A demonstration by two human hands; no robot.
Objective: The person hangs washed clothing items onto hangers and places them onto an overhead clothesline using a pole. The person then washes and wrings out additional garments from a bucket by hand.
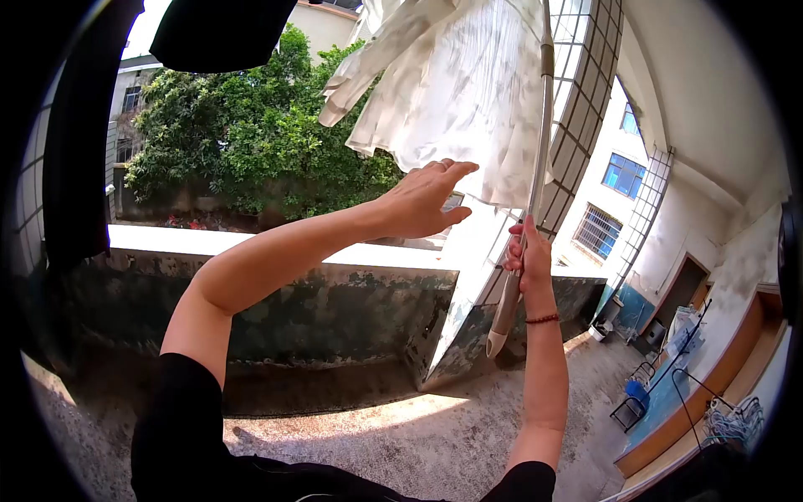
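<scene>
As right fingers (pixel 530 236) grip pole (pixel 507 308), hem (pixel 505 199) clears ledge (pixel 184 240).

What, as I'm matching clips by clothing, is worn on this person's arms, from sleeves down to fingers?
The left arm and right arm each have a short black sleeve ending above the elbow, bare below. A dark reddish-brown beaded bracelet circles the right wrist. A left finger seems to carry a thin ring.

Left hand (pixel 427 198) outstretched, right hand (pixel 530 256) curled
</scene>
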